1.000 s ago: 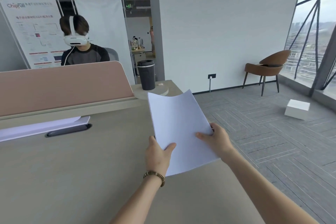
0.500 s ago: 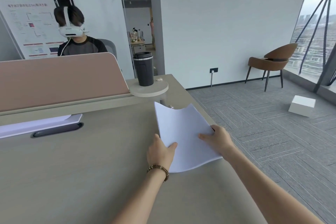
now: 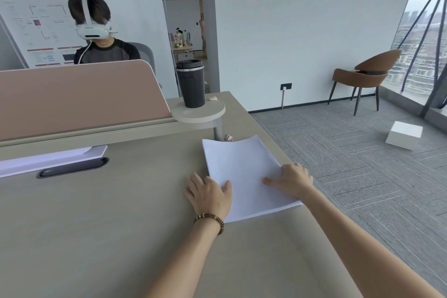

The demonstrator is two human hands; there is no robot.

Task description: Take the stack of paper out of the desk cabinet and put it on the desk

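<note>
From the head view, we see the thin white stack of paper now lying on the beige wooden counter, close to its right edge. A second ago we held it tilted up in the air; half a second ago it was coming down; now it rests nearly flat, with only the far edge curling up a little. Our left hand lies open, fingers spread on the counter and thumb over the near left edge of the sheets. Our right hand rests palm-down on the right side of the stack, fingers flat and not pinching. So neither hand clamps the paper any longer; both only press or steady it.

We judge the placing step as good as done: the paper is out of the cabinet and on the counter, and only lifting the hands away remains. The stack's near right corner sits very near the counter edge, so a careless pull could nudge it off.

Further back, a black insulated cup stands on a small round shelf, well apart from the paper, beside a pink fabric divider panel. A seated person in a white headset is beyond it.
</note>
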